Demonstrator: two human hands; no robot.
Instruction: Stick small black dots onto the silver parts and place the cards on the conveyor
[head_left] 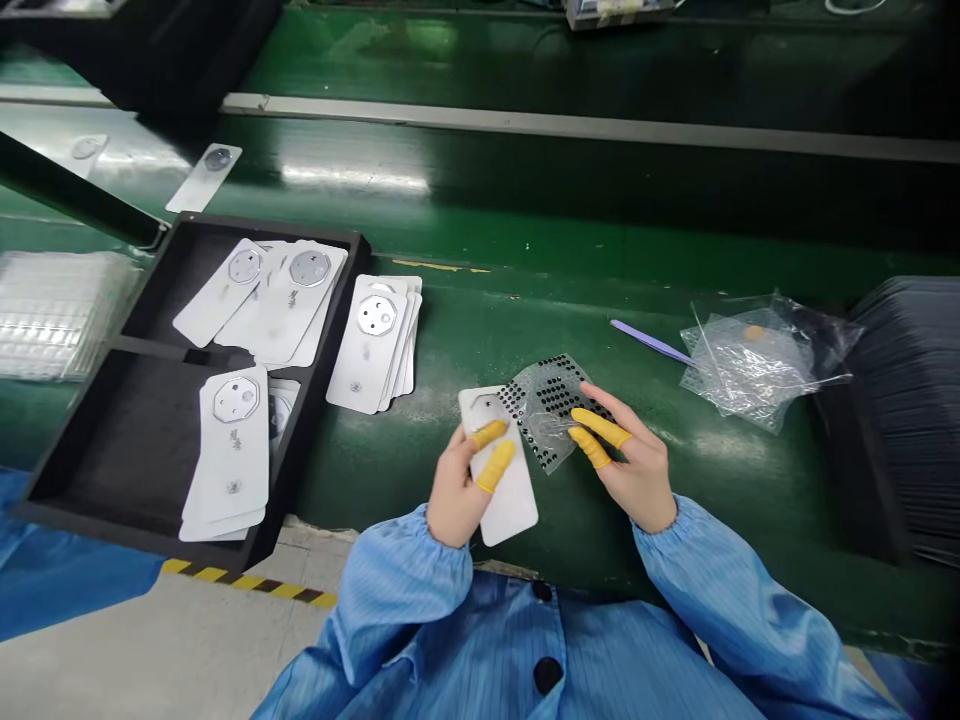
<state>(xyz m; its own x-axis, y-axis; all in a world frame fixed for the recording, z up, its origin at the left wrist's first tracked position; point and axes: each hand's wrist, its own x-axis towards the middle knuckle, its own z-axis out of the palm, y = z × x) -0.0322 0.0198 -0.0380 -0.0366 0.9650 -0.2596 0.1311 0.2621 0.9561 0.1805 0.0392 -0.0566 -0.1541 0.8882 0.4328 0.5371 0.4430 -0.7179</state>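
My left hand (466,480), with yellow finger cots on thumb and a finger, is closed on a white phone back panel (511,505) with rounded corners. Its round camera area is partly covered by my fingers and by a clear sheet of small black dots (559,395). My right hand (626,455), also in yellow finger cots, pinches the right side of that dotted sheet, and a crinkled clear film lies over the sheet near my fingertips. The sheet's left edge overlaps the panel's upper right; whether they touch I cannot tell.
At left, a black divided tray (112,460) holds several white panels; a stack of panels (367,350) lies beside it. Purple tweezers (649,342) point into a pile of clear film (765,365) at right. Dark stacked trays (911,400) stand far right. A blue sleeve (67,560) shows lower left.
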